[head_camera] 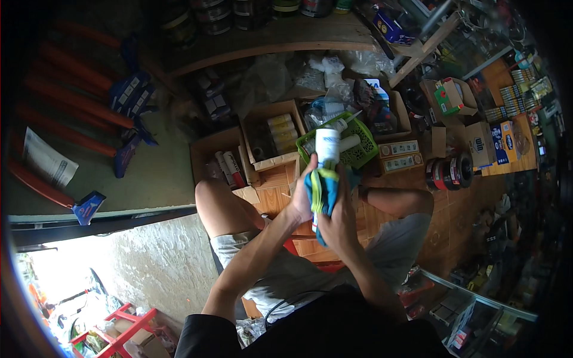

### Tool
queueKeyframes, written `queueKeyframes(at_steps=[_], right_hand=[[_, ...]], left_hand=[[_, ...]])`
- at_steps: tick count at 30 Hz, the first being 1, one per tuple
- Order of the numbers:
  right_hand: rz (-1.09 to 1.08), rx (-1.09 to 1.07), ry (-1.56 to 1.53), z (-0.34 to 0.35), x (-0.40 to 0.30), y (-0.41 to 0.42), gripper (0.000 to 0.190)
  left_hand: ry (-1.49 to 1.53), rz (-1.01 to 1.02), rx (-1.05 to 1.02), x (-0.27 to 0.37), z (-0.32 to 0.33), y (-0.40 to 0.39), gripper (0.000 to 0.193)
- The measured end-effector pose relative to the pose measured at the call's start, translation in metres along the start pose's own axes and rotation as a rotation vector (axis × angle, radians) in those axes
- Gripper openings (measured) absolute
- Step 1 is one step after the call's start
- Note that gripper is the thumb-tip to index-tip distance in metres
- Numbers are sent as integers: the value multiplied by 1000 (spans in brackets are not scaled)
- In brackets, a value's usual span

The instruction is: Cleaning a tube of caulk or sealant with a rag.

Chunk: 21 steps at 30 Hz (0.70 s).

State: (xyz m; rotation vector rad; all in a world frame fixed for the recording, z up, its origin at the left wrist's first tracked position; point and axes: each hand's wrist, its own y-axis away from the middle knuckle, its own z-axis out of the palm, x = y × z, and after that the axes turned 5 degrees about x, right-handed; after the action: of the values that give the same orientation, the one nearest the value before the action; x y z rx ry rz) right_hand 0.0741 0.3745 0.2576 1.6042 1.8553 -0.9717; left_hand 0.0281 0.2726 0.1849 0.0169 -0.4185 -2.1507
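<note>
A white cylindrical tube or bottle (327,142) points away from me between my two hands, its far end standing out past my fingers. A teal and yellow-green cloth (323,190) is wrapped around its middle. My left hand (304,197) grips the white container from the left side. On the right, my right hand (341,219) holds the cloth against it. Just beyond lies a green plastic basket (369,154) with white bottles and a nozzle-tipped tube inside.
Cardboard boxes (273,112) with tubes and rolls stand left of the basket. Orange-handled tools (89,208) with blue heads lie on a green surface at left. Black and red reels (447,173) rest on the tiled floor at right. A wooden shelf (268,44) bears cans.
</note>
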Motion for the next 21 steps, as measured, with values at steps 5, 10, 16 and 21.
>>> queueKeyframes(at_steps=[5, 10, 16, 21], right_hand=[[-31, 329, 153, -22, -5, -91, 58], [225, 39, 290, -49, 15, -109, 45], [-55, -525, 726, -87, 20, -117, 27], [400, -497, 227, -98, 43, -126, 41]], left_hand=[[-200, -228, 147, -27, 10, 21, 69], [-606, -123, 61, -10, 31, 28, 63], [-1703, 453, 123, -11, 28, 27, 72], [-2054, 619, 91, -10, 26, 27, 68]])
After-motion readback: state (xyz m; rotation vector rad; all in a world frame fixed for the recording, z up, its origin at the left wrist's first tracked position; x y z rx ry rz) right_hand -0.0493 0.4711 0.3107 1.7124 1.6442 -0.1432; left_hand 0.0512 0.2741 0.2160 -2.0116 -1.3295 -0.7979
